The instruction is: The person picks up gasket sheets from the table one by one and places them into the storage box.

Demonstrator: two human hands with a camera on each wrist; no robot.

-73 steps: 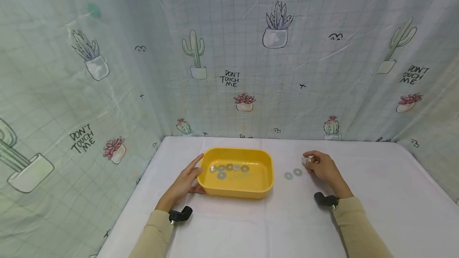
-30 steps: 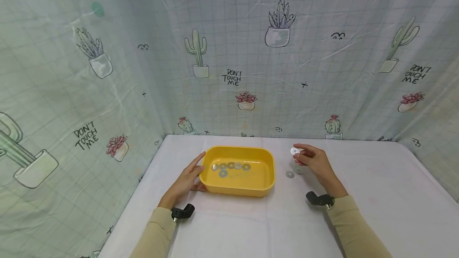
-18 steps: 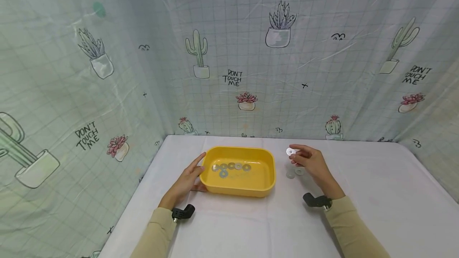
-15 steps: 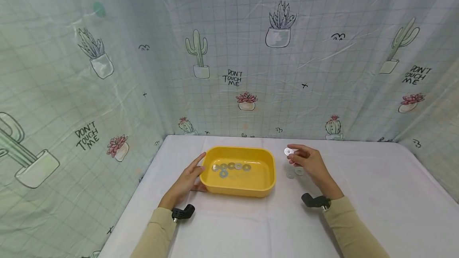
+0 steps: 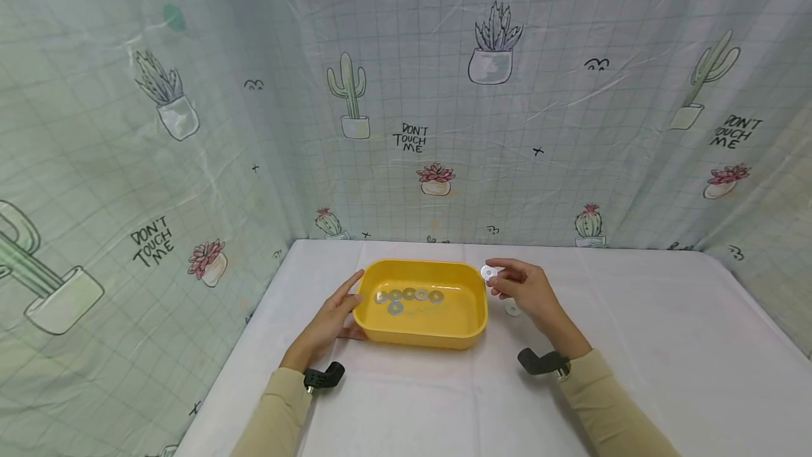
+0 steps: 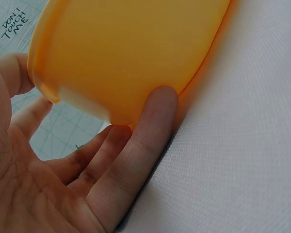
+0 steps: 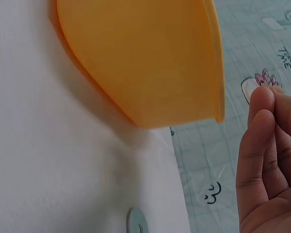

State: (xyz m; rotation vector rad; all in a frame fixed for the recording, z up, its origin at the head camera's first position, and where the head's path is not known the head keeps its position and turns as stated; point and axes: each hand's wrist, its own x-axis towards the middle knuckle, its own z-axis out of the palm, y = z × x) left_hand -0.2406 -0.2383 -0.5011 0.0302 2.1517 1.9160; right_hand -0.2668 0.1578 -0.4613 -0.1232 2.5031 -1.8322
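Observation:
A yellow plastic tray (image 5: pixel 444 326) stands on the white-covered table, with several flat metal washers (image 5: pixel 395 308) lying on its floor. My left hand (image 5: pixel 330 316) holds the tray's left end. In the left wrist view, its thumb (image 6: pixel 157 109) presses low on the outer wall while other fingers touch the rim. Just off the tray's far right corner, my right hand (image 5: pixel 523 291) pinches one washer (image 5: pixel 488 273) between thumb and fingertips. That washer is hidden behind the fingertips in the right wrist view. A loose washer (image 5: pixel 512 309) lies on the table below the right hand.
A white cloth covers the table (image 5: pixel 406 400). Behind and to the left hangs a pale curtain (image 5: pixel 380 196) printed with cacti, meeting the table's far edge. Each wrist carries a black camera mount (image 5: pixel 325 376).
My right hand has picked up a washer and carried it left to the tray's right rim. One table washer has gone out of sight behind this hand. The left hand stays on the tray.

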